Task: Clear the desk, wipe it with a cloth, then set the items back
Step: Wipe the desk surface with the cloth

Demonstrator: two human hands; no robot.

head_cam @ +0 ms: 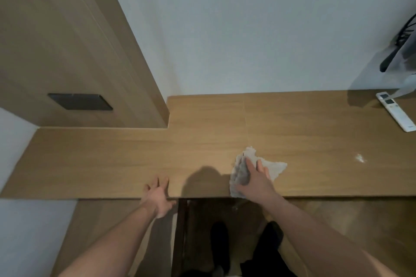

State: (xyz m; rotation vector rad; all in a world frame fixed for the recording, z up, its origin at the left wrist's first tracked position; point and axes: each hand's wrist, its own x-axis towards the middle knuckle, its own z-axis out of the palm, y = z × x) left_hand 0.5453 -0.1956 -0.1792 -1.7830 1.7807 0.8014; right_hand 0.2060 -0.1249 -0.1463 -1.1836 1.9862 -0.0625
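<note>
The cloth point(258, 171) under my right hand point(254, 177) is a pale grey-white rag, crumpled and uneven, with ragged edges; one lobe pokes up beyond my fingertips, another spreads out to the right past my thumb, and a strip trails back to the front edge of the desk point(112, 159). It looks soft and thin, bunched into darker folds beneath my palm. My right fingers lie fairly straight and spread over it, pressing it flat against the wood near the front edge, a little right of the middle. My left hand point(158, 195) rests on the front edge well to the left of the cloth, fingers loosely extended on the top, holding nothing. The desk is a smooth, matte, light-brown wood-grain surface with a faint seam running front to back just above the cloth, and it steps back to the wall on the right half. A small white smudge point(360, 158) sits on the wood to the right of the cloth, apart from it. At the far right, a long white remote control point(396, 113) lies slanted near the wall, beside a dark fan point(403, 51) cut off by the frame. To the left rises a flat wood-look panel point(67, 40) with a dark rectangular inset point(80, 101).
</note>
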